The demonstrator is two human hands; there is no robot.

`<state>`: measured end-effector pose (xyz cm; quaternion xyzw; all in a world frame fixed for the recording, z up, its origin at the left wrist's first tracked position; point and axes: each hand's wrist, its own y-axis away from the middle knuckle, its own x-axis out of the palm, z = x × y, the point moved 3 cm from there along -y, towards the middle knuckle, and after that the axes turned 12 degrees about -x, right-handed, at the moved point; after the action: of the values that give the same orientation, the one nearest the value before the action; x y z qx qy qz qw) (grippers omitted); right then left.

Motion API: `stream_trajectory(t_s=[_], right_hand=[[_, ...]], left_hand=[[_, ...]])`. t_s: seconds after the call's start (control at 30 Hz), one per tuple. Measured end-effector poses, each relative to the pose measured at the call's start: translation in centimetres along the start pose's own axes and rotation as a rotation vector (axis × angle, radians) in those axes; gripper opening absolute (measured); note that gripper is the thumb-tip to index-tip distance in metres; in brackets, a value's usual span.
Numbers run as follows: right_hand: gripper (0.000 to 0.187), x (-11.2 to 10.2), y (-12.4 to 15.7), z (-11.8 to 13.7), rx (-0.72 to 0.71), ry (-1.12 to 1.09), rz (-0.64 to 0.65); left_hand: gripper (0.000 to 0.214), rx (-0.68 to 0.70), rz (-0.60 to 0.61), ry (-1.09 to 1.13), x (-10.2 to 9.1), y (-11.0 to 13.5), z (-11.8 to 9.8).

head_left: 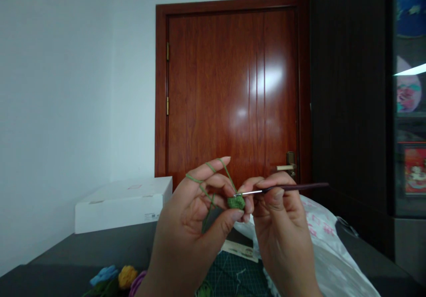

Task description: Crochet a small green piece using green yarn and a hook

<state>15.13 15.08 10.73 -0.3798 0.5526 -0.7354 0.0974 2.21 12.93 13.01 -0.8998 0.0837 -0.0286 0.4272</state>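
My left hand (196,217) pinches a small green crochet piece (236,202) between thumb and fingers. Green yarn (210,167) winds round its raised index finger and runs down to the piece. In my right hand (281,217) is a crochet hook (296,187) with a dark handle and a silver shaft, held level between thumb and fingers. The hook's tip meets the upper edge of the green piece; whether it sits inside a stitch is too small to tell. Some fingertips of my right hand are close beside the piece.
A white box (123,204) stands at the back left of the dark table (60,255). Blue, yellow and purple crocheted flowers (127,277) lie at the front left. Below my hands is a green cutting mat (229,272); a white plastic bag (328,239) lies to the right.
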Motion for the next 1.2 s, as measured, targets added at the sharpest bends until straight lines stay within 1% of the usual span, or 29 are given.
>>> stream_trajectory(t_s=[0.17,0.33,0.4,0.53,0.7,1.0,1.2], right_hand=[[0.011,0.1,0.1,-0.2,0.029,-0.031,0.013],[0.012,0.0,0.0,-0.3,0.075,-0.081,0.026],[0.013,0.0,-0.1,-0.2,0.079,-0.091,0.036],[0.015,0.1,-0.3,-0.1,0.097,-0.102,0.061],[0.016,0.0,-0.4,-0.1,0.128,-0.103,0.059],[0.017,-0.2,-0.4,-0.1,0.130,-0.080,0.049],[0.015,-0.3,-0.5,0.1,0.109,-0.072,0.072]], left_hand=[[0.061,0.072,-0.068,-0.131,0.2,0.2,-0.6],[0.059,0.137,-0.070,-0.234,0.2,0.2,-0.7],[0.062,0.175,-0.073,-0.280,0.2,0.3,-0.9],[0.065,0.172,-0.082,-0.350,0.2,0.6,-1.1],[0.060,0.162,-0.073,-0.344,0.3,0.9,-1.3],[0.059,0.132,-0.043,-0.282,0.3,0.3,-1.1],[0.060,0.068,-0.003,-0.214,0.1,0.5,-0.8]])
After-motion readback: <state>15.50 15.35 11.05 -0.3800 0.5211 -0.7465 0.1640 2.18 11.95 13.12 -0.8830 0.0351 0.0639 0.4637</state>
